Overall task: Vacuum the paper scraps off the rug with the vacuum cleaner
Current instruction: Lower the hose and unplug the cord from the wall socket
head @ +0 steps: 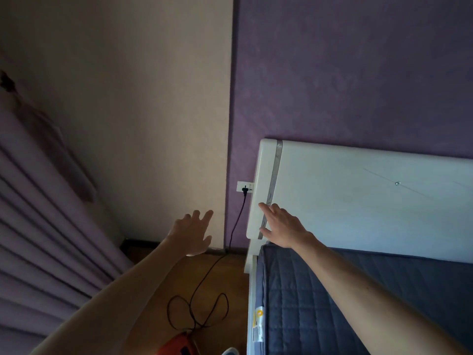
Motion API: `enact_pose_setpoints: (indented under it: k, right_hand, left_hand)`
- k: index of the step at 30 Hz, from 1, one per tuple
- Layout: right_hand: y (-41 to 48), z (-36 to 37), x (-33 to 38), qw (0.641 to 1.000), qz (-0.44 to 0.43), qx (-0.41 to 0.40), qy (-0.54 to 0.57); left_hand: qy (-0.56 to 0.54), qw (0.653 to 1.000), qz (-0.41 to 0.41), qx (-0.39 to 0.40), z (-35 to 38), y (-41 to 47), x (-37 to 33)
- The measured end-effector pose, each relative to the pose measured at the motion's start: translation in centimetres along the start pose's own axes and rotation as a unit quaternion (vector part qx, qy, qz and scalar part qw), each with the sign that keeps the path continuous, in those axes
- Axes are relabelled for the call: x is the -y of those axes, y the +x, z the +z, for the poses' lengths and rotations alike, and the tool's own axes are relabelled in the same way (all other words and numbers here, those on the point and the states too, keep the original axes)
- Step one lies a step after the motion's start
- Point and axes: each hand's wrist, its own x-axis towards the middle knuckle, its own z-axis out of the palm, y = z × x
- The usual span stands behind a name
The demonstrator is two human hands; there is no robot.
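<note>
- The vacuum cleaner lies at the bottom edge of the view, on the wooden floor just left of the bed. Only a small part of its orange-red body shows, with a dark patch on it; the rest is cut off by the frame.
- Its thin dark cord lies in loose loops on the floor near the body. It then runs to the foot of the wall and climbs to a black plug seated in a white socket, just beside the left edge of the headboard.
- The left hand is held in the air before the beige wall, fingers spread wide and straight, holding nothing.
- The right hand is laid on the left edge of the white headboard, fingers straight, over a grey vertical strip. The thumb lies near the headboard's lower left corner; whether it hooks round the edge cannot be told.
- Below the headboard lies a blue-grey quilted mattress, with a white and yellow label on its left side.
- The headboard stands against a purple wall, which meets the beige wall in a corner.
- A pleated mauve curtain hangs at the left edge of the view.
</note>
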Motion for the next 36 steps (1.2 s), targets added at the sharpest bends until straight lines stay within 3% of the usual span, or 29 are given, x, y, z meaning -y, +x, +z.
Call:
enact_pose_setpoints:
  k: [21,29,36]
  right_hand:
    - [20.9,9.3,-2.2,0.986,0.047,0.036,0.154]
    - [27.7,14.5,-2.4,0.963,0.174,0.019,0.205]
    - [31.7,17.5,-2.3,0.943,0.27,0.049,0.186]
  left_hand:
    - [-0.078,0.991,0.018,0.104,13.0,19.9,2.9]
    - [-0.228,0.961,0.004,0.158,19.1,25.7,-0.8]
    - [-0.319,0.942,0.0,0.103,22.9,28.8,-3.8]
